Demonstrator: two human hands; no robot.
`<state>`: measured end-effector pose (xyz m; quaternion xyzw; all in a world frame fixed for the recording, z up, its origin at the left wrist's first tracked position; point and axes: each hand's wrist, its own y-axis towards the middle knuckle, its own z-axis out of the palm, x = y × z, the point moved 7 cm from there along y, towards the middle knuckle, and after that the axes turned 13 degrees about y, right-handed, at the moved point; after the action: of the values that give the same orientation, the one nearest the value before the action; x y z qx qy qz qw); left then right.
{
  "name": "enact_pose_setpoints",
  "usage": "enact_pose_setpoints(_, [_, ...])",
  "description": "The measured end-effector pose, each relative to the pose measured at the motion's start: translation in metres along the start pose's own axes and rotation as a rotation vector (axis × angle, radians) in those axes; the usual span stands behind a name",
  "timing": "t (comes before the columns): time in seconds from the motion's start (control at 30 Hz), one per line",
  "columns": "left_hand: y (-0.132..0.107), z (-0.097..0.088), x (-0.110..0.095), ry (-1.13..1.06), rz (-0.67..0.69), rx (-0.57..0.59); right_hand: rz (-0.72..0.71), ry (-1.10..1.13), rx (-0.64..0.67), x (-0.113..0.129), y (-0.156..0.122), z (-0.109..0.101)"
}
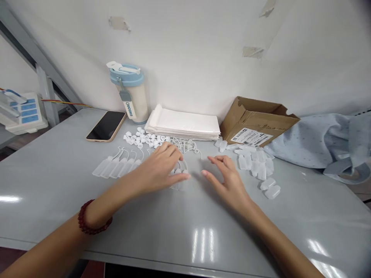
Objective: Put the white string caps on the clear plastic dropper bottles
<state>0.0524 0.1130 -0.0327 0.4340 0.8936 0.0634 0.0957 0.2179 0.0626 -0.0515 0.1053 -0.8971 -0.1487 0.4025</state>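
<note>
- At far left, a white-and-blue keypad device and a striped wire sit off the table, well apart from the hands.
- A phone lies face up on the grey table, with a blue-lidded tumbler just behind it. A careless reach to the back could tip the tumbler.
- A row of clear tubes lies side by side, trailing thin loops. The left forearm or its bead bracelet could snag a loop and scatter the row.
- Loose white caps spread across the table behind the left hand. They are small, so a brush could send them rolling.
- The left hand curves over small clear pieces at the table's middle. Its fingers partly hide them, so I cannot tell whether it is gripping them. Their thin loops could tangle with the white cords lying just behind.
- White mailers stand stacked behind the cords, out of the hands' way.
- The right hand is open, fingers lightly curled, holding nothing, between the clear pieces and the heap to its right.
- Clear cases lie heaped near the right hand. Their slick sides could slide apart if knocked.
- Behind them sit a torn cardboard box and, at far right, a crumpled blue cloth.
</note>
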Motion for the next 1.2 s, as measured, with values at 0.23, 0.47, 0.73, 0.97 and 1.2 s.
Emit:
enact_pose_setpoints(0.23, [0.022, 0.000, 0.027, -0.049, -0.132, -0.022, 0.123, -0.359, -0.217, -0.049, 0.014, -0.057])
enact_pose_setpoints(0.47, [0.070, 0.004, 0.008, 0.040, -0.042, 0.019, 0.378, -0.546, -0.059, -0.071, 0.013, -0.066])
enact_pose_setpoints(0.73, [0.094, 0.011, 0.002, 0.007, -0.057, -0.009, 0.406, -0.552, -0.028, -0.073, 0.012, -0.064])
enact_pose_setpoints(0.97, [0.085, -0.009, 0.023, -0.197, -0.232, -0.167, 0.331, -0.516, -0.038, -0.071, 0.011, -0.053])
enact_pose_setpoints(1.2, [0.070, -0.018, 0.031, -0.245, -0.286, -0.250, 0.307, -0.394, -0.120, -0.084, 0.012, -0.058])
